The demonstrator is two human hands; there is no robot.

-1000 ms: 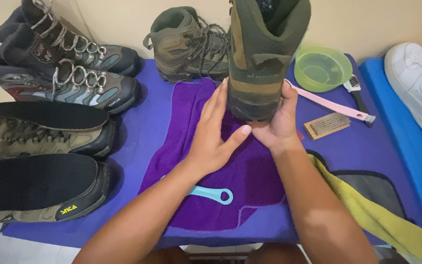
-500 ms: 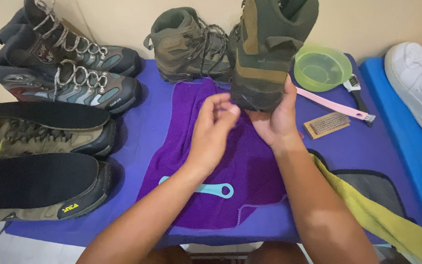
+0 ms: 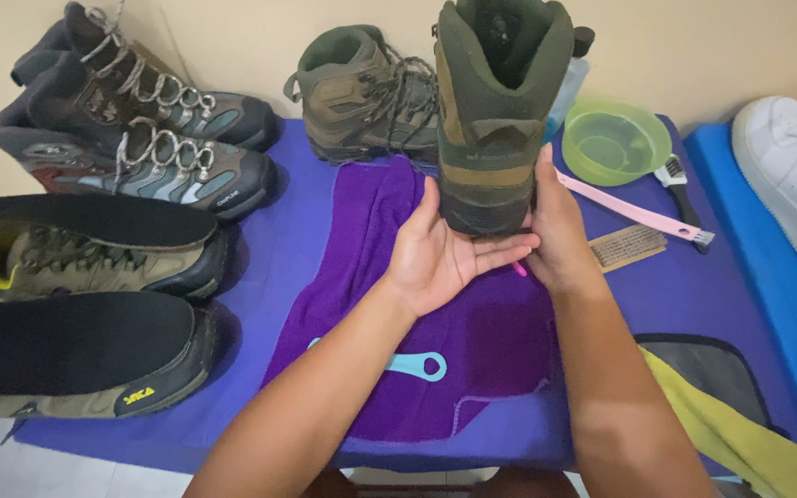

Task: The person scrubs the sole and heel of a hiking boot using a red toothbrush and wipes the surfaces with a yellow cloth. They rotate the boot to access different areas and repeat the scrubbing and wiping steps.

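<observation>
Boot point(image 3: 500, 111) stands upright w/ heel toward person; right hand point(image 3: 555, 231) grips its side, left hand point(image 3: 440, 254) open, palm under heel.

Olive boot point(image 3: 500, 111) upright btwn both hands, left hand point(image 3: 445, 254) under heel, right hand point(image 3: 560, 231) beside, purple towel point(image 3: 472, 332) below

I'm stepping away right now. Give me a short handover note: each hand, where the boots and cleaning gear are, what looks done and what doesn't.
Left hand: open palm against the heel of the raised boot.
Right hand: grip on the boot's right side, holding it upright over the purple towel.
Matching boot stands behind. Pink brush, green bowl to the right; teal tool on the towel.
Done: boot lifted. Whether it is cleaned cannot be told.
</observation>
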